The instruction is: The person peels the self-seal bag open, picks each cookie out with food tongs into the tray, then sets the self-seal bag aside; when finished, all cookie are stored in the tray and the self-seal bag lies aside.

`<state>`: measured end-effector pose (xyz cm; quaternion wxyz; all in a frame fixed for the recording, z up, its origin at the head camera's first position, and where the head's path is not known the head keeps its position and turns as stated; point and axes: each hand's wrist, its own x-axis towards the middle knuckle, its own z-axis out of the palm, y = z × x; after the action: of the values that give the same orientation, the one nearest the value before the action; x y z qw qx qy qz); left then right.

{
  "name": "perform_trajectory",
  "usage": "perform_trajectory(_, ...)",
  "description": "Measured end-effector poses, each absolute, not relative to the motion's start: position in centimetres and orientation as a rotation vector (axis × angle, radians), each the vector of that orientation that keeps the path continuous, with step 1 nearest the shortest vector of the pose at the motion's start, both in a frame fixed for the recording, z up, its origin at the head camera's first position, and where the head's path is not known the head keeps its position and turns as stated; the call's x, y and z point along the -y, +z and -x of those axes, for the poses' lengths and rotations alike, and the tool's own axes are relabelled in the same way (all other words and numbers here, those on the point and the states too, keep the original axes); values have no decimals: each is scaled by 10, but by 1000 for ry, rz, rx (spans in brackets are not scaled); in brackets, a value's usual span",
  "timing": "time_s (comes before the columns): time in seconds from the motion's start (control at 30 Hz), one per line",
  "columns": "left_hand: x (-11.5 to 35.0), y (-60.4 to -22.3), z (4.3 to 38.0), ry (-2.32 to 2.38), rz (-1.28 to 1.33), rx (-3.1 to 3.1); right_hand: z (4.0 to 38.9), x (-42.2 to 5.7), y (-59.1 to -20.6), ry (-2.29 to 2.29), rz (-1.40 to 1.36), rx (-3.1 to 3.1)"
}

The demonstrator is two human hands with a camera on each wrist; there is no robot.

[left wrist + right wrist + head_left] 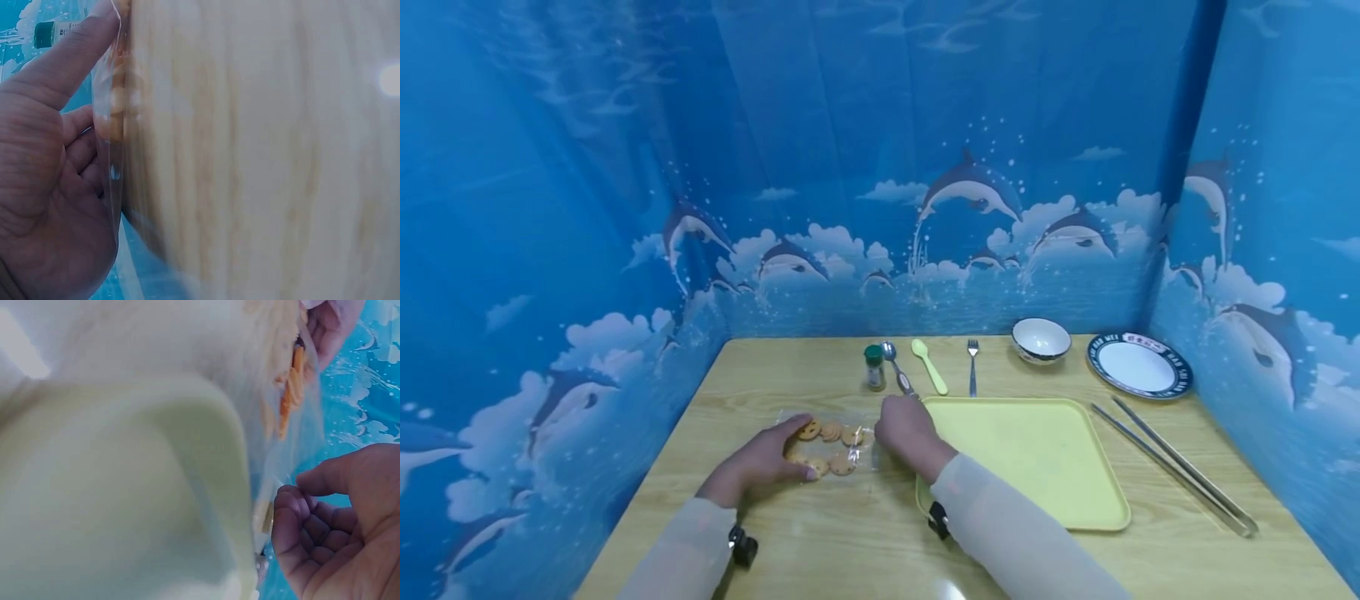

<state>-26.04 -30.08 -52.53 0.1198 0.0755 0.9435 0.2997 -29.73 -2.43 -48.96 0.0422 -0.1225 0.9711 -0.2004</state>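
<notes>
**Both your hands grip the biscuit bag**

The clear plastic bag (833,450) of round, golden-brown biscuits (831,432) lies sideways in the left half of the pale wooden table (820,542), between the table's left edge and the yellow rectangular plastic tray (1037,467). Your left hand (763,458) holds the bag's left end, thumb on the near side and fingers on the far side. Your right hand (913,433) pinches the right end between thumb and forefinger, its other fingers curled in toward the palm, just beside the tray's left edge.

Toward the table's far edge, from left to right, you have a small clear jar with a green lid (874,368), a metal spoon with a dark-patterned handle (897,367), a pale yellow-green spoon (932,368), a metal fork (973,371) and a white bowl with a dark rim (1041,340). A white plate with a dark, lettered border (1140,365) sits at the far right corner; long metal tongs (1195,472) lie slantwise between tray and right edge.
</notes>
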Motion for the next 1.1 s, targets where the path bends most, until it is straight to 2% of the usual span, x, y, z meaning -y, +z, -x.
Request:
perform_trajectory(0.23, 303, -526, 261, 841, -202, -2768, 294, 23, -487, -544, 757, -2941)
perform_trajectory(0.33, 303, -526, 262, 842, -197, -2766, 289, 25, -488, -472, 838, -2880)
perform_trajectory(0.6, 304, -526, 262, 868, -255, -2759, 283, 27, -496, -287, 820, -2852)
perform_trajectory(1.1, 319, -519, 266, 909, -304, -2697, 283, 26, -498, -304, 811, -2834)
